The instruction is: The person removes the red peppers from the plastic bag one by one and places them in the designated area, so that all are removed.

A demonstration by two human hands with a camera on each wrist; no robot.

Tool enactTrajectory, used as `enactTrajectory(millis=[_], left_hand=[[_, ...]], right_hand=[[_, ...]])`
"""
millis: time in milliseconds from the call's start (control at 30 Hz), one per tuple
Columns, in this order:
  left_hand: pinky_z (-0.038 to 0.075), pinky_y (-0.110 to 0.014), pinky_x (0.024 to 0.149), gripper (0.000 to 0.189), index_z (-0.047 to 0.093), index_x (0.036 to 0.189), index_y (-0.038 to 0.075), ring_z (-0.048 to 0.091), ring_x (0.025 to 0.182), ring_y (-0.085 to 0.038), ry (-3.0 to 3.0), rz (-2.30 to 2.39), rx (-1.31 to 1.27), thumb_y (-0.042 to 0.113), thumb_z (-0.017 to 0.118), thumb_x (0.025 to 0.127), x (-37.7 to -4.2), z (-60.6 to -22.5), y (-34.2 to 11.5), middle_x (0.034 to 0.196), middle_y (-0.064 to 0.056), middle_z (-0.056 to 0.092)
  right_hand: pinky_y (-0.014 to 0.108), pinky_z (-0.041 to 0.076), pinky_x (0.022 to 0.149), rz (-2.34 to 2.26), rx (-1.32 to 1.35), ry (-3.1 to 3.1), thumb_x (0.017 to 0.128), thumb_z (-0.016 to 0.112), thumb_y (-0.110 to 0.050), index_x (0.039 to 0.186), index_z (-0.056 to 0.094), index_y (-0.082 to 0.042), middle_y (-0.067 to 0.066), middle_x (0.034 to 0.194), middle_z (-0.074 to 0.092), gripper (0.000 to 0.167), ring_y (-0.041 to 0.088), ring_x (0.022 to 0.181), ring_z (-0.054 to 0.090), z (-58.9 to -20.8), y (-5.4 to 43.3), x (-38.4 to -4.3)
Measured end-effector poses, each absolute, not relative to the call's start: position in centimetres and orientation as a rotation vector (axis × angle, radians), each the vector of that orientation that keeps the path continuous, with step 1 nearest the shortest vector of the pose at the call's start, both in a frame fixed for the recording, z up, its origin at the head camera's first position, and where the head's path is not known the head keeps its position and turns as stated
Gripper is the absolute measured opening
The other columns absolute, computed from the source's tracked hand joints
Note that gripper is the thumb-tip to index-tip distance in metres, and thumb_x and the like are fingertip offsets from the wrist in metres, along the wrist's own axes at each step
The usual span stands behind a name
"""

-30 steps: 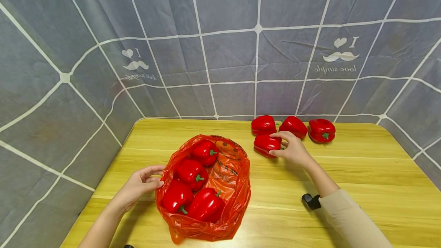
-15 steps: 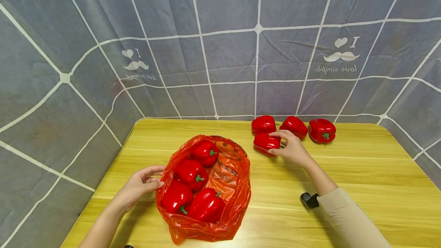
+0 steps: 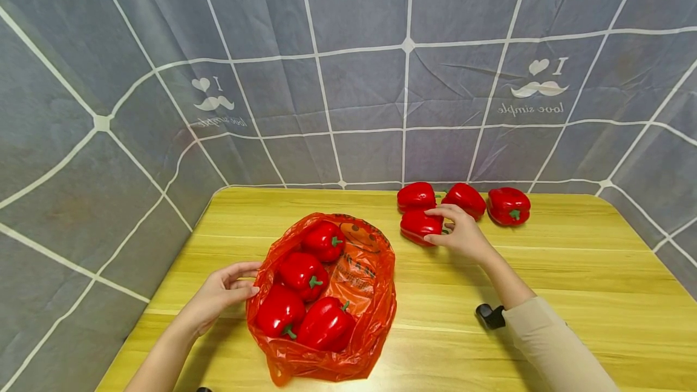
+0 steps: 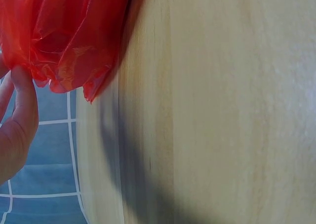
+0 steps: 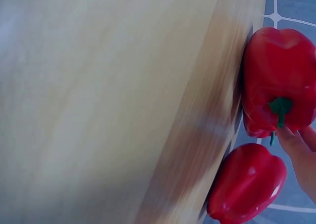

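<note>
An orange-red plastic bag stands with its mouth wide on the table, several red bell peppers with green stems inside it. At the bag's left rim, my left hand pinches the plastic between thumb and fingers; the left wrist view shows its thumb against the bag. To the right, my right hand grips a red bell pepper, thumb and fingers on its stem end. The right wrist view shows this bell pepper close up, with its green stem by the thumb.
Behind the gripped pepper lie a bell pepper, a second bell pepper and a third bell pepper near the back edge. A grey curtain with white lines surrounds the wooden table. Black gear sits at the right wrist.
My right hand and the bell pepper it grips have shifted very slightly toward the back of the table. The left hand and the bag stay put.
</note>
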State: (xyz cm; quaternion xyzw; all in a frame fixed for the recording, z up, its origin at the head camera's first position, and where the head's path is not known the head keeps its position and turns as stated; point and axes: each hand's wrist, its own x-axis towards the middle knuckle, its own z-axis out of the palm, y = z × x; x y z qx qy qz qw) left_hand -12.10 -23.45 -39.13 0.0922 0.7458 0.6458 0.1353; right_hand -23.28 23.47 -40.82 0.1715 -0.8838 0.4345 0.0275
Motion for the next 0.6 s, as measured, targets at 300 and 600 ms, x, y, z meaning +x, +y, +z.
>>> enactTrajectory(millis=[300, 600], left_hand=[[0.053, -0.025, 0.074, 0.050, 0.037, 0.129, -0.018, 0.062, 0.090, -0.011, 2.169, 1.862, 0.269, -0.002, 0.060, 0.086, -12.1, -39.1, -23.4, 0.108, -0.002, 0.059], [0.052, -0.025, 0.074, 0.051, 0.037, 0.129, -0.018, 0.062, 0.090, -0.011, 2.175, 1.853, 0.247, -0.001, 0.061, 0.086, -12.1, -38.9, -23.4, 0.107, -0.002, 0.059]], right_hand=[[0.054, 0.040, 0.094, 1.324, 0.542, -2.739, 0.075, 0.078, -0.013, 0.120, 0.060, 0.000, 0.027, 0.132, 0.040, 0.051, 0.042, 0.120, 0.041, -39.9, 23.8, -23.0], [0.052, 0.041, 0.095, 1.348, 0.596, -2.675, 0.075, 0.077, -0.008, 0.120, 0.059, 0.001, 0.020, 0.126, 0.048, 0.050, 0.039, 0.114, 0.047, -38.6, 23.5, -22.5]])
